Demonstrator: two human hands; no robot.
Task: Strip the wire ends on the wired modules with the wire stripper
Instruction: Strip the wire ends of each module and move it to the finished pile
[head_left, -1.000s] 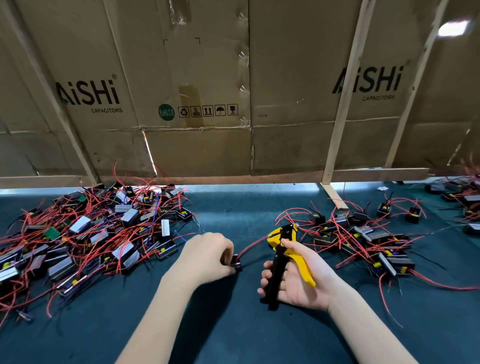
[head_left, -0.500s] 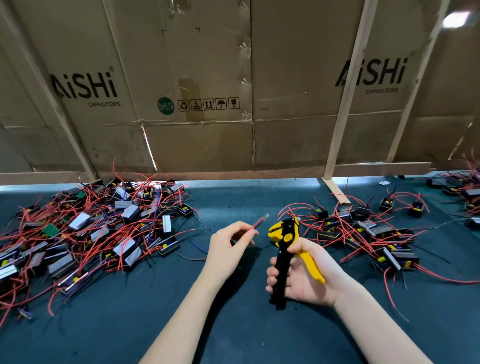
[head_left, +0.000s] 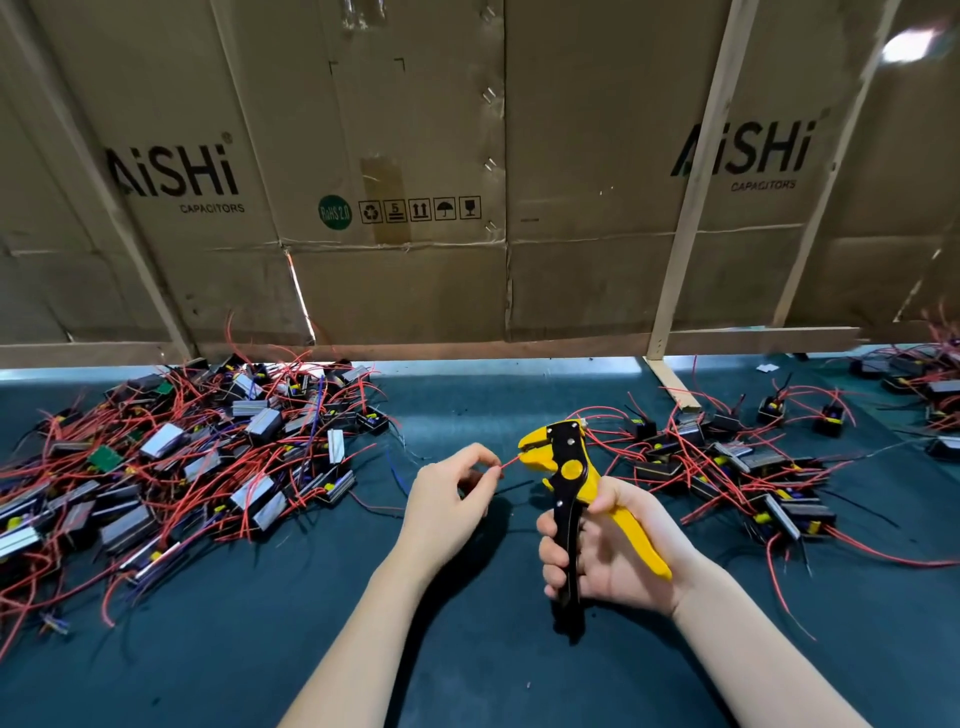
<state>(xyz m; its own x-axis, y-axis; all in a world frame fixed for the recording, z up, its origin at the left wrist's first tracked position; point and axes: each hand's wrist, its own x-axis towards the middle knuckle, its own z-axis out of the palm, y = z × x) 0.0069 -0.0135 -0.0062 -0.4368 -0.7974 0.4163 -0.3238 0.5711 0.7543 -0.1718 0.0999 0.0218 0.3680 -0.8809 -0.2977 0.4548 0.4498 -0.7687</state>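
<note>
Left hand (head_left: 447, 499) pinches a red wire (head_left: 511, 461) into the wire stripper (head_left: 563, 467) gripped by right hand (head_left: 608, 556); big piles of modules (head_left: 171, 462) seemingly remain.

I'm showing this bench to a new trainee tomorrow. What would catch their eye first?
Probably the yellow and black wire stripper held upright in the right hand at the centre, with the left hand feeding a red wire into its head. Next, the big tangle of modules with red wires on the left of the dark table, and a smaller heap on the right.
</note>
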